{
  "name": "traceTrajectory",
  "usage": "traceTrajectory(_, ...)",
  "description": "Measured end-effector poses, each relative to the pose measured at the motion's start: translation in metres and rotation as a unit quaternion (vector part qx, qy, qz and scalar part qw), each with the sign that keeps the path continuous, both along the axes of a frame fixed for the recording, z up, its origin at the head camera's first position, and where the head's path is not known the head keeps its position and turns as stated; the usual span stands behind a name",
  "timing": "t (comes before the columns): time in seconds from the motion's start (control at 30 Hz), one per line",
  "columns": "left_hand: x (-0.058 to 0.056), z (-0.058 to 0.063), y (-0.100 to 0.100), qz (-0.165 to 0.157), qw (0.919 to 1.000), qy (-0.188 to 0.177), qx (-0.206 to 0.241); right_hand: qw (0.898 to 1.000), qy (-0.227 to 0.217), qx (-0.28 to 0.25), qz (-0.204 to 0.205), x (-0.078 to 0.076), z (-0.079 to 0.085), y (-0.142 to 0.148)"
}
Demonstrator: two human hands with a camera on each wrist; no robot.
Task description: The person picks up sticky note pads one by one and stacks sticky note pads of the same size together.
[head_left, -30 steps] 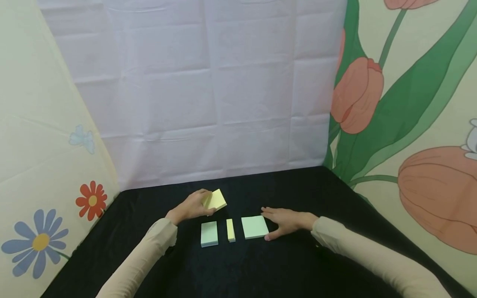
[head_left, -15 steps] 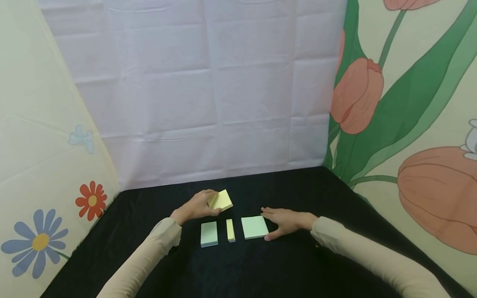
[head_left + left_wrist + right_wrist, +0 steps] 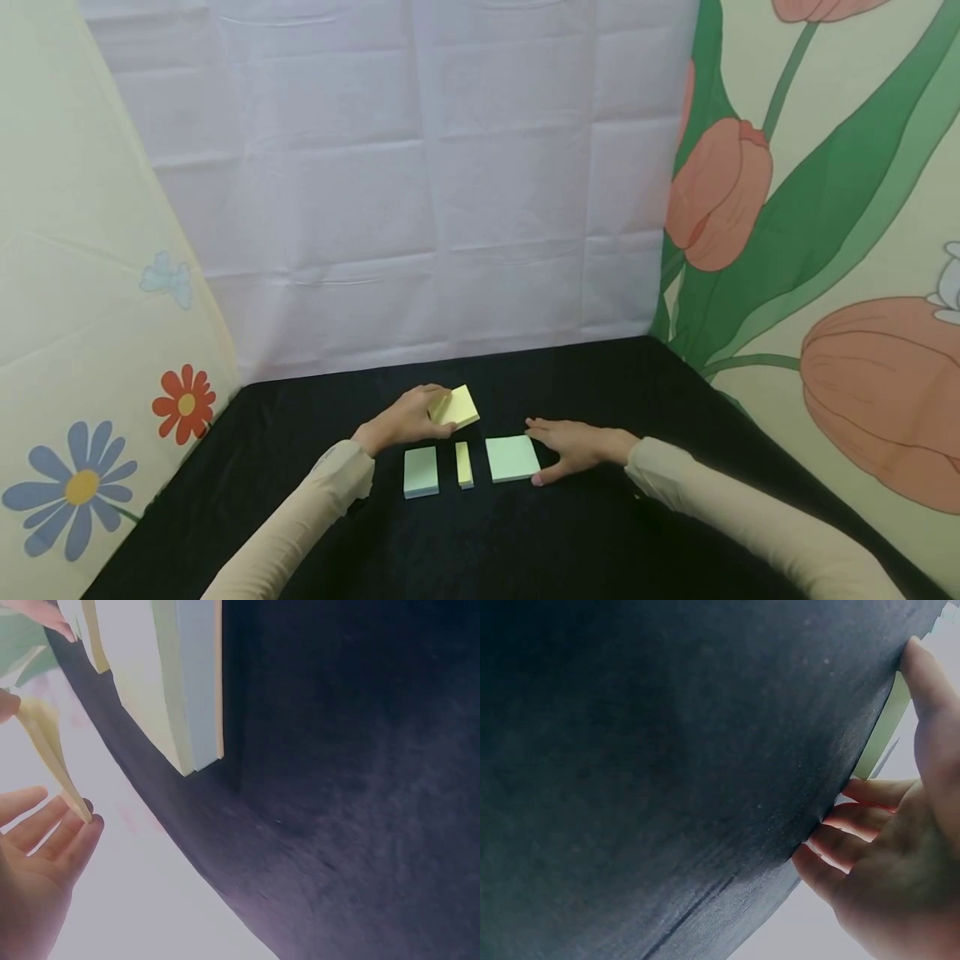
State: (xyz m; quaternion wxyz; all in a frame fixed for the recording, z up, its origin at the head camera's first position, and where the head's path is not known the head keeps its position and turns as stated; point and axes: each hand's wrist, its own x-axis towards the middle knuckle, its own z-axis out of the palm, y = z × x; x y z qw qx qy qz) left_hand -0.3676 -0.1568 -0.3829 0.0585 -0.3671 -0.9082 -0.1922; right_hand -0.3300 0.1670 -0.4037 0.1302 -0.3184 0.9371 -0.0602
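My left hand (image 3: 411, 415) pinches a square yellow sticky note pad (image 3: 457, 407) between thumb and fingers, tilted and raised over the table. In the left wrist view the yellow pad (image 3: 51, 750) is seen nearly edge-on. Below it lies a small pale green sticky note pad (image 3: 421, 472), with a narrow yellow pad (image 3: 464, 465) to its right. Further right is a larger square light green pad (image 3: 513, 458). Fingers spread, my right hand (image 3: 576, 445) rests at the right edge of that pad, its thumb near the front corner.
A black cloth (image 3: 525, 542) covers the table. Behind it hangs a creased white sheet (image 3: 420, 183). Flower-printed fabric walls stand on the left (image 3: 82, 333) and the right (image 3: 795, 208).
My left hand has carried the yellow sticky note pad to the right, above the gap between the small pads and the larger green one. My right hand has stayed put.
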Motion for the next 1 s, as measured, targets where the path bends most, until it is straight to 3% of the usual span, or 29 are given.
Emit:
traceTrajectory(0.37,0.003,0.006,0.012,-0.016,0.9998,-0.009,-0.010,1.000,0.002,-0.002,-0.009,0.001,0.001,-0.001)
traceTrajectory(1.0,0.002,0.006,0.034,-0.020,0.9990,-0.013,-0.037,1.000,0.002,-0.004,-0.011,0.001,-0.001,-0.002)
